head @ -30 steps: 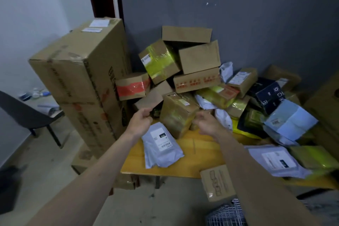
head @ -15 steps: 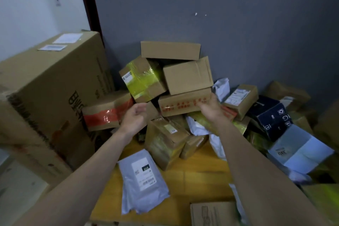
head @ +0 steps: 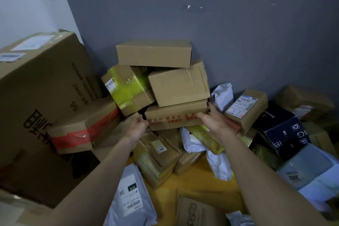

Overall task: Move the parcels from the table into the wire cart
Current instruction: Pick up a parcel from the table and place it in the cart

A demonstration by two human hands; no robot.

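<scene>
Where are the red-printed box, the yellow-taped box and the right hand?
red-printed box (head: 172, 117), head view, front face.
yellow-taped box (head: 128, 88), head view, taped side.
right hand (head: 213, 120), head view, back of hand.

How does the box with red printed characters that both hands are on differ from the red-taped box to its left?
The box with red printed characters sits in the stack under two other cartons; the red-taped box has nothing on top. The first bears a row of small red characters along its front; the second has a broad red tape band wrapped round it. The left hand and right hand touch only the first. Both are brown cardboard.
</scene>
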